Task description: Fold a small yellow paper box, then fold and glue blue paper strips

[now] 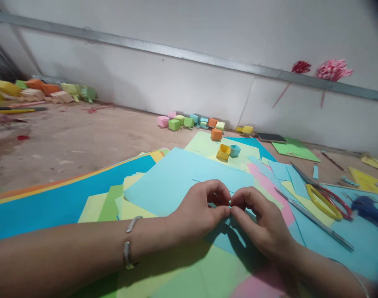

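My left hand (201,207) and my right hand (261,217) meet fingertip to fingertip over the coloured sheets. Thumb and fingers of each are pinched together on something tiny, mostly hidden between the tips; I cannot make out what it is. Beneath them lies a light blue sheet (176,178) on top of green and yellow paper. Beyond the hands stand a small open yellow paper box (223,152) and a light blue one (235,150).
Scissors with yellow and red handles (324,202) and metal tweezers (316,221) lie at the right. Small paper cubes (174,124) line the wall, near a dark flat object (271,138). More folded paper pieces (34,94) are at the far left. Paper flowers (333,70) hang on the wall rail.
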Demonstrator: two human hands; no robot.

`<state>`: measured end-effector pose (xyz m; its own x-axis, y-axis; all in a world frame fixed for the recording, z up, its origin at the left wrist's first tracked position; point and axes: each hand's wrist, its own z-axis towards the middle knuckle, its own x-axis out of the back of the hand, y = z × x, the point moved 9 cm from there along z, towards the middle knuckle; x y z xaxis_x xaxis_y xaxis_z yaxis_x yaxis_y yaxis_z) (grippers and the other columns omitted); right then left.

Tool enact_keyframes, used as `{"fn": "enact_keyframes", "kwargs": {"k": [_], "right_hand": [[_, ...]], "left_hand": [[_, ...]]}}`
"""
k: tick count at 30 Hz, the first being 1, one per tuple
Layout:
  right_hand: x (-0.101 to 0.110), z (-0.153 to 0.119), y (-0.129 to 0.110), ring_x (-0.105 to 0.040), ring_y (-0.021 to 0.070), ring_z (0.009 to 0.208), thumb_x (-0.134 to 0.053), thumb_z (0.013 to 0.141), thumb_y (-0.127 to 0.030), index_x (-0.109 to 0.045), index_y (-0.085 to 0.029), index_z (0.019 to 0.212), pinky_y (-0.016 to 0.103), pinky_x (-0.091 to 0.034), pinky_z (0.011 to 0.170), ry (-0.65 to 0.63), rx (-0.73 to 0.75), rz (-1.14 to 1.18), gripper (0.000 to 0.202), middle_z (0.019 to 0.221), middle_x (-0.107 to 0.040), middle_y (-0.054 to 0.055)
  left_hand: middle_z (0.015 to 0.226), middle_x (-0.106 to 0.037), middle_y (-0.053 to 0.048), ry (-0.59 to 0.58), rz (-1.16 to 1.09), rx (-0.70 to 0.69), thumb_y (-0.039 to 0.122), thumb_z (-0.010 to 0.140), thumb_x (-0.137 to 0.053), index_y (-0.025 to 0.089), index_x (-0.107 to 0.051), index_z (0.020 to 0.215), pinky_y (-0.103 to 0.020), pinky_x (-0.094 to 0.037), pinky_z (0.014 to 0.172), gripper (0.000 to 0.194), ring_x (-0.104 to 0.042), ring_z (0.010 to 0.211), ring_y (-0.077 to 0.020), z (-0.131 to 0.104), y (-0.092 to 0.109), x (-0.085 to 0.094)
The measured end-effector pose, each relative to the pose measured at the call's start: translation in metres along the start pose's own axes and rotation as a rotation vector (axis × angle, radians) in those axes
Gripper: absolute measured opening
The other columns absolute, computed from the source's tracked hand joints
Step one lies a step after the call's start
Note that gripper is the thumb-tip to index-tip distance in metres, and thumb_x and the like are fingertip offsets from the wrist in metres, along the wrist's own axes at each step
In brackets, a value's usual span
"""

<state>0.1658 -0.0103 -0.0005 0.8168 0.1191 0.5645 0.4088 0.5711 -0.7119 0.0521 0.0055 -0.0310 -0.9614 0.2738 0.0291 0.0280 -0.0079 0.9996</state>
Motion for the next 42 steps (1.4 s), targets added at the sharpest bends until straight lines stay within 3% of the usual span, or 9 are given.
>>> {"fn": "enact_keyframes", "kwargs": {"k": [6,9,12,16,19,24,30,37,42], "right_hand": [[-0.004,-0.006,0.005,-0.058,0.0140,0.069,-0.051,0.089,-0.015,-0.052,-0.024,0.103,0.026,-0.050,0.061,-0.010,-0.029,0.089,0.016,0.080,-0.058,0.000],[-0.002,-0.006,-0.003,-0.053,0.0126,0.063,-0.051,0.089,-0.014,-0.053,-0.023,0.091,0.024,-0.047,0.057,0.000,0.023,0.023,0.010,0.072,-0.055,-0.002],[0.000,-0.002,-0.013,-0.050,0.0123,0.058,-0.047,0.089,-0.012,-0.053,-0.022,0.078,0.024,-0.045,0.052,-0.019,0.113,-0.083,0.016,0.066,-0.056,-0.002],[0.001,0.000,-0.029,-0.064,0.0172,0.076,-0.043,0.089,-0.008,-0.060,-0.022,0.096,0.029,-0.053,0.064,-0.007,0.333,-0.212,0.024,0.086,-0.068,0.005],[0.000,0.000,-0.029,-0.067,0.0181,0.082,-0.046,0.088,-0.009,-0.062,-0.024,0.096,0.029,-0.056,0.067,0.006,0.382,-0.291,0.024,0.092,-0.070,0.005],[0.002,-0.001,-0.026,-0.068,0.0169,0.078,-0.051,0.087,-0.009,-0.059,-0.024,0.091,0.028,-0.056,0.068,0.042,0.347,-0.268,0.017,0.087,-0.071,0.003],[0.007,0.000,-0.010,-0.063,0.0151,0.072,-0.054,0.084,-0.011,-0.057,-0.022,0.085,0.028,-0.053,0.064,0.093,0.161,-0.063,0.011,0.081,-0.066,0.002],[0.004,-0.001,0.005,-0.060,0.0142,0.069,-0.054,0.088,-0.015,-0.057,-0.022,0.082,0.028,-0.050,0.062,0.078,0.012,0.101,0.009,0.076,-0.061,0.000],[0.002,-0.004,0.006,-0.059,0.0139,0.072,-0.056,0.088,-0.017,-0.058,-0.022,0.086,0.027,-0.050,0.065,0.078,0.007,0.120,0.006,0.080,-0.061,0.000]], "left_hand": [[0.067,-0.061,0.001,-0.077,-0.185,0.099,0.012,0.062,-0.072,0.017,-0.058,0.073,-0.026,-0.045,0.058,0.018,-0.058,0.060,-0.0119,-0.001,-0.010,-0.007],[0.058,-0.059,0.003,-0.100,-0.293,0.170,0.016,0.058,-0.079,0.015,-0.058,0.069,-0.024,-0.042,0.052,0.025,-0.055,0.051,-0.0092,0.000,-0.020,-0.010],[0.055,-0.060,0.002,-0.055,-0.354,0.211,0.020,0.055,-0.084,0.014,-0.056,0.066,-0.023,-0.042,0.051,0.031,-0.055,0.048,-0.0083,0.001,-0.025,-0.008],[0.054,-0.060,0.004,0.070,-0.420,0.243,0.021,0.052,-0.088,0.015,-0.054,0.065,-0.022,-0.043,0.051,0.037,-0.054,0.049,-0.0075,0.001,-0.025,0.001],[0.052,-0.058,0.004,0.116,-0.441,0.253,0.018,0.048,-0.089,0.015,-0.054,0.062,-0.022,-0.043,0.052,0.038,-0.052,0.049,-0.0075,0.000,-0.026,0.005],[0.058,-0.062,0.001,0.106,-0.488,0.233,0.022,0.050,-0.090,0.013,-0.063,0.066,-0.027,-0.049,0.059,0.032,-0.057,0.054,-0.0100,-0.001,-0.027,0.003],[0.072,-0.071,-0.006,0.028,-0.550,0.250,0.029,0.051,-0.090,0.011,-0.073,0.073,-0.033,-0.053,0.077,0.032,-0.066,0.069,-0.0155,-0.002,-0.031,-0.006],[0.070,-0.072,-0.005,-0.044,-0.504,0.180,0.020,0.057,-0.085,0.013,-0.075,0.078,-0.033,-0.051,0.076,0.024,-0.065,0.068,-0.0155,-0.002,-0.024,-0.009],[0.072,-0.071,-0.003,0.014,-0.321,0.123,0.012,0.054,-0.081,0.015,-0.072,0.072,-0.030,-0.048,0.071,0.020,-0.064,0.073,-0.0159,-0.001,-0.017,-0.002]]}}
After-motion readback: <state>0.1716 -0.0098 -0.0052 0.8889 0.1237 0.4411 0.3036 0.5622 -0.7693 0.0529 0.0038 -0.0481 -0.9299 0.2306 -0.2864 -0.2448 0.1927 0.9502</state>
